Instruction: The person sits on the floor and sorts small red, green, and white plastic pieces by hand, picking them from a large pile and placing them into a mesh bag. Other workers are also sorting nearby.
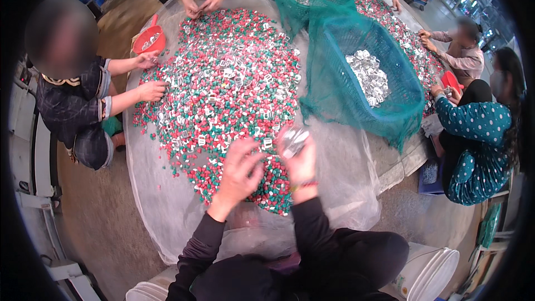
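A wide pile of small red, green and white pellets (234, 108) mixed with silver metal buckles lies before me on a pale sheet (340, 189). Over the near edge of the pile, my right hand (301, 161) is curled around several shiny metal buckles (295, 140). My left hand (239, 171) hovers just to its left above the pellets, slightly blurred. Its fingers are bent but apart, and nothing shows between them.
At the right, blue baskets (409, 86) draped in green netting (323, 97) hold sorted buckles. Co-workers sit around this pile and a second pile (384, 14). A red scoop (149, 40) lies far left. White buckets (429, 273) flank my legs.
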`<action>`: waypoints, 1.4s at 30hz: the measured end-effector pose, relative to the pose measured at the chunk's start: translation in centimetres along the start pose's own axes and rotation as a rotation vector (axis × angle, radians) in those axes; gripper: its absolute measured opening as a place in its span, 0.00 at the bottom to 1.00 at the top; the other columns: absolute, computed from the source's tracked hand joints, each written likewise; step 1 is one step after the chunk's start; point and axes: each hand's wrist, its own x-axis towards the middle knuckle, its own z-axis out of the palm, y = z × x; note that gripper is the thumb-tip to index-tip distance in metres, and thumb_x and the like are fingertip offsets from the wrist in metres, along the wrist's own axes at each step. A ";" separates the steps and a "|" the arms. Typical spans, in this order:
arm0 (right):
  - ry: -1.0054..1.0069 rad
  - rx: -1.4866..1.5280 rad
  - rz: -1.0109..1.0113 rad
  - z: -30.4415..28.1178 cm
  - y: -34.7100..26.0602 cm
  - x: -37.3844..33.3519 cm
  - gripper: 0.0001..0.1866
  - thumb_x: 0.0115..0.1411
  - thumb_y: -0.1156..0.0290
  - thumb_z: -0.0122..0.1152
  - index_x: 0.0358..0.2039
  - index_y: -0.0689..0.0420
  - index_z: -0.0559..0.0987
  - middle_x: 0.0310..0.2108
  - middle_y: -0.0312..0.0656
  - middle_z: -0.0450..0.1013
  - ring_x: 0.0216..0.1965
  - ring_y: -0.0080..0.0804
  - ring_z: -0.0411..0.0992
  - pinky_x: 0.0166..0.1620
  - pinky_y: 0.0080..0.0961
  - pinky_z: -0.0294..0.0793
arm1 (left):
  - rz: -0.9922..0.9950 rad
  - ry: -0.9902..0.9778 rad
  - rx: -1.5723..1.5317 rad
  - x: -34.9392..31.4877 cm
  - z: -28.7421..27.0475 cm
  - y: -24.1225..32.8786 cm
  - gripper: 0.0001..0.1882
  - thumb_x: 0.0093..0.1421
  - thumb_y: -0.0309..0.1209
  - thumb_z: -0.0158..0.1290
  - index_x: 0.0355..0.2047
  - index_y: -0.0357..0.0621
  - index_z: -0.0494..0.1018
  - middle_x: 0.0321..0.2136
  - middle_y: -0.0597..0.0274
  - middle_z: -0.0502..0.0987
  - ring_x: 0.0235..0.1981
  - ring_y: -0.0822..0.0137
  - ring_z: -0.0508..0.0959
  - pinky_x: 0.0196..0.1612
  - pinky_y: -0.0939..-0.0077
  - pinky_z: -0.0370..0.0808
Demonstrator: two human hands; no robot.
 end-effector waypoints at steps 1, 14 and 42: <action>-0.072 0.090 -0.053 3.5 -2.5 0.6 0.14 0.61 0.61 0.50 0.40 0.57 0.74 0.38 0.43 0.75 0.43 0.42 0.72 0.47 0.41 0.76 | -0.122 0.048 0.034 -0.2 -1.0 -0.5 0.12 0.49 0.19 0.57 0.36 0.41 0.76 0.44 0.54 0.71 0.49 0.53 0.71 0.49 0.60 0.71; -0.161 -1.262 -0.226 6.9 -8.0 2.4 0.27 0.59 0.68 0.57 0.59 0.58 0.66 0.42 0.47 0.74 0.41 0.37 0.75 0.40 0.28 0.75 | -0.813 -0.361 0.214 -6.5 -0.3 -14.0 0.43 0.44 0.28 0.65 0.61 0.47 0.58 0.54 0.42 0.66 0.50 0.47 0.72 0.53 0.60 0.70; 0.019 -1.615 -0.182 -4.4 5.6 -0.2 0.14 0.53 0.75 0.61 0.41 0.64 0.79 0.33 0.35 0.76 0.34 0.20 0.71 0.39 0.19 0.70 | -0.885 -0.106 -0.901 -6.5 -2.7 -8.6 0.22 0.62 0.22 0.45 0.58 0.40 0.63 0.56 0.58 0.67 0.48 0.64 0.74 0.46 0.68 0.76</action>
